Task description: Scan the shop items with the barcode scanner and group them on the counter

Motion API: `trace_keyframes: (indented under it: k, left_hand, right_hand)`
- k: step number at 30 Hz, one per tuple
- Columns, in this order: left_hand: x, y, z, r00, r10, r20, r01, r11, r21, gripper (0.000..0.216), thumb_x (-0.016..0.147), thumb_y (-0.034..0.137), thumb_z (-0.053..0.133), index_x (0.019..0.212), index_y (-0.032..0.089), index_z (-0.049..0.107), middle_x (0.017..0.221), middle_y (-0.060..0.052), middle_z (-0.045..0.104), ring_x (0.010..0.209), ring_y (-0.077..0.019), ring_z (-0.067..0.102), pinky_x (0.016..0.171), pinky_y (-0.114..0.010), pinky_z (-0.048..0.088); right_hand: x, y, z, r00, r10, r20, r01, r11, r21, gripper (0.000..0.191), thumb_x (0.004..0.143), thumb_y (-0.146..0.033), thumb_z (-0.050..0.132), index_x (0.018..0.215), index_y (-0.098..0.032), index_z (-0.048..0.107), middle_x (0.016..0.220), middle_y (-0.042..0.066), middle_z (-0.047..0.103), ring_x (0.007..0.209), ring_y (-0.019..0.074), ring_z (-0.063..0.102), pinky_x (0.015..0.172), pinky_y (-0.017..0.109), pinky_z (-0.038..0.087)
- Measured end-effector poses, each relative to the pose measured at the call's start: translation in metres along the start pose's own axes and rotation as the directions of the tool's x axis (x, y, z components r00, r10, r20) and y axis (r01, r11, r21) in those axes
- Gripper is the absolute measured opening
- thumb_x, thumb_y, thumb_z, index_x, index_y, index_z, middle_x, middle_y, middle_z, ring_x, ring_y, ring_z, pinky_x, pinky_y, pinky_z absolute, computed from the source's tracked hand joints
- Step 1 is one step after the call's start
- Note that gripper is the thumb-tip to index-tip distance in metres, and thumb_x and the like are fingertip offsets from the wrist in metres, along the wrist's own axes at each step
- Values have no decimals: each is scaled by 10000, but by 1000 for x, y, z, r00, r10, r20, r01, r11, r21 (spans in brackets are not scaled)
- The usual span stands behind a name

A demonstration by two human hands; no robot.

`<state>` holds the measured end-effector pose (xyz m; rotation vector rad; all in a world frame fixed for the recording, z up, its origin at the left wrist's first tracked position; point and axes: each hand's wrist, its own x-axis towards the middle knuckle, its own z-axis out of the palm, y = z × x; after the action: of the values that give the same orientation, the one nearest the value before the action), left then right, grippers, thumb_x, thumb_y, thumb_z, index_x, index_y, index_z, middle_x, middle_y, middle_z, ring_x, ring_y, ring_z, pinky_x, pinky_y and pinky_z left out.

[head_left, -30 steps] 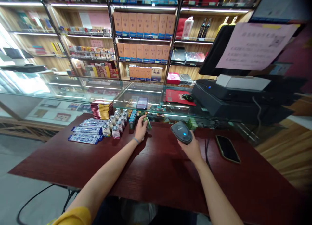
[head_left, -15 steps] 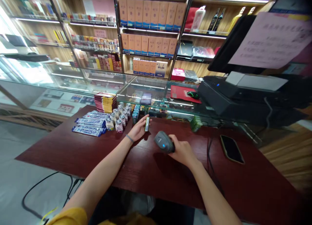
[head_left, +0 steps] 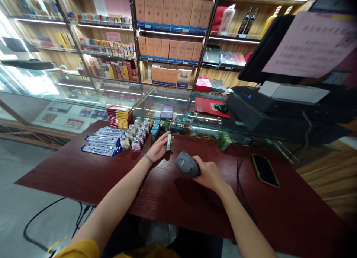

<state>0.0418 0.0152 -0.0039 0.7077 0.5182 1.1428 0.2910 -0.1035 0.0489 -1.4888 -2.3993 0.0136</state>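
Note:
My left hand (head_left: 157, 148) holds a small green and white pack (head_left: 169, 142) between thumb and fingers, its narrow face turned toward the right. In my right hand (head_left: 209, 172) is a dark grey barcode scanner (head_left: 186, 164), its head pointing left toward the pack, a short gap between them. Left of my left hand stand several small jars (head_left: 135, 143) with silvery lids and a row of small blue-green tins (head_left: 154, 132). Beyond the scanner, a green box (head_left: 224, 140) sits near the table's back edge.
Blue and white sachets (head_left: 102, 142) and a stack of red and yellow packs (head_left: 119, 117) lie on the left of the dark red table (head_left: 111, 178). A phone (head_left: 265, 170) and a black cable (head_left: 239, 176) are on the right. Behind runs a glass counter (head_left: 181, 101) with a register (head_left: 279, 105).
The blue light on the scanner has gone out, and its head has shifted very slightly left. My left hand and the pack have stayed nearly still.

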Motion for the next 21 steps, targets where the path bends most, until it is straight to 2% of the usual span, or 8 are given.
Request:
trace_keyframes:
  k: [3,6,8,13,18,21]
  left_hand:
    - [-2,1,0,1000,-9,-1,9,1000,21,540,842,271,748,1359,260,591,1204,-65,688,896,-134,644,723,-234,506]
    - [-3,-1,2,999,30,-35,-27,996,80,579,810,299,784,1352,270,582,1214,-63,683,908,-146,650,739,-259,524]
    - [-3,-3,4,996,72,-56,-64,988,140,587,775,311,816,1317,246,599,1175,-63,690,916,-152,655,774,-277,533]
    - [1,-13,16,987,137,-78,-105,941,321,512,683,350,873,1105,156,657,1010,-60,702,860,-154,656,767,-274,527]
    - [9,-25,38,987,159,16,-148,874,463,456,684,401,852,988,176,596,924,-25,683,838,-162,651,772,-298,533]
    - [19,-38,55,979,180,92,-199,783,589,416,700,409,821,960,180,589,883,-12,661,811,-157,638,745,-283,518]
  right_hand:
    - [0,5,2,1000,21,-11,-20,998,67,472,717,-265,697,1162,-250,542,832,31,777,705,267,750,576,258,396]
    - [-1,16,4,986,151,-73,-138,978,154,449,721,-290,701,1139,-268,537,822,26,771,715,279,752,583,265,421]
    - [-1,25,4,957,265,-122,-228,940,252,431,728,-308,696,1124,-273,530,837,28,768,749,287,756,595,270,445]
    - [-3,54,-2,840,487,-238,-324,803,500,374,747,-377,681,1074,-278,528,862,34,758,828,287,754,649,294,509]
    - [-7,75,-13,675,673,-303,-337,646,684,388,752,-454,695,1053,-252,555,560,-47,645,449,201,636,510,282,495]
    - [-11,85,-20,599,726,-338,-274,582,766,377,758,-469,695,1019,-242,547,503,-79,590,373,172,573,438,263,465]
